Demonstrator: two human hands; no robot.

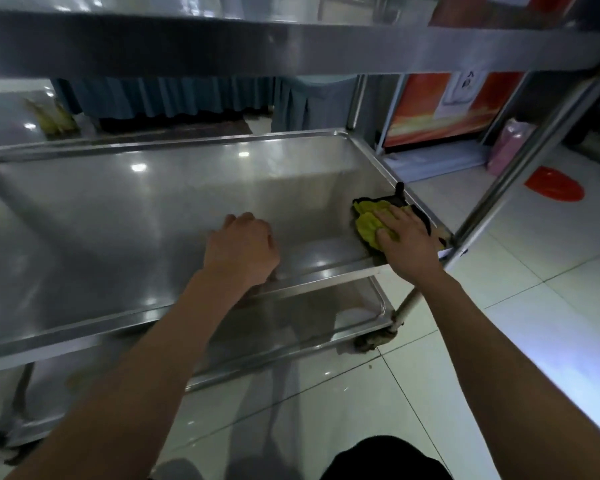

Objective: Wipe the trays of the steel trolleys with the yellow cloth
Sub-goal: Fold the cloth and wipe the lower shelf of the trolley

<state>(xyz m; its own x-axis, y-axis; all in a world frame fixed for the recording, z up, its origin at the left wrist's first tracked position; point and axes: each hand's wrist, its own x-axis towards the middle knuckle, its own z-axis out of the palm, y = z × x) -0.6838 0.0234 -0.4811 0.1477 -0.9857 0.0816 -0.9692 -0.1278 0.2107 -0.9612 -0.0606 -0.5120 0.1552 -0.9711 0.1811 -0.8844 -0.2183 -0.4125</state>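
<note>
- Yellow cloth [373,221] sits in the near-right corner of the middle tray [174,202], bunched up, with a dark edge showing against the right rim.
- Our right hand [407,242] lies flat on the cloth, fingers straight and slightly spread, pressing it onto the steel.
- Our left hand [241,245] is on the same tray near its front rim, well left of the cloth; fingers curled under into a loose fist, nothing visibly held.
- Trolley: top tray [291,43] crosses the upper part of the view, lower tray [326,327] shows below the middle one, right upright post [520,161] runs diagonally at the right.
- A caster [371,341] is visible at the near-right foot, on the white tiled floor [465,358].
- Far side: blue pleated drape [160,97], red-orange panel [440,109], pink bag [510,147] on the floor, red disc [555,188] on the tiles to the right.
</note>
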